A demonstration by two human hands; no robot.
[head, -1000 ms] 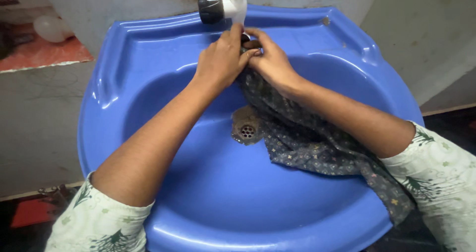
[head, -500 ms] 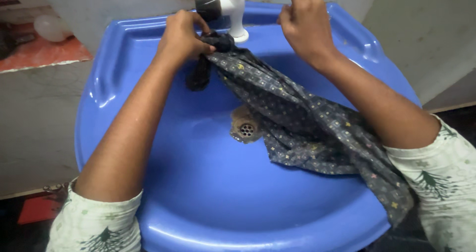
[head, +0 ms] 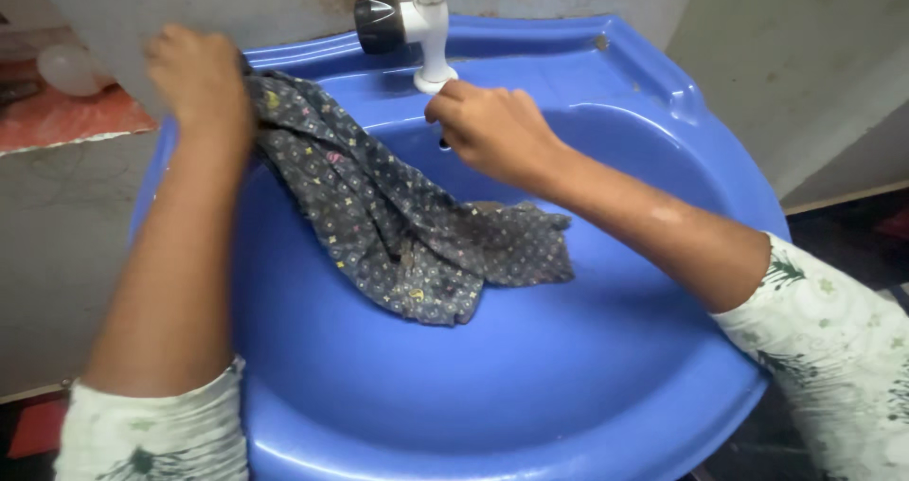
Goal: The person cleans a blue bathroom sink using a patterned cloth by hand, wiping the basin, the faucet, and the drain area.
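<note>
- Cloth, dark grey with small coloured dots, drapes from the sink's upper left rim down into the bowl; its lower end lies bunched at the bowl's middle.
- Far left, beyond the sink: a pale balloon on a reddish ledge.
- Left hand at the sink's upper left corner, fingers closed on the cloth's top end, lifting it just above the rim.
- Blue sink, corner-shaped basin, wet and glossy inside.
- White tap with a black knob at back centre, on the rim.
- Right hand just below the tap's spout, over the bowl, fingers curled together; whether they pinch anything, cannot tell. It sits near the cloth but apart from it.
- Both forearms bare; pale patterned sleeves at the lower corners.
</note>
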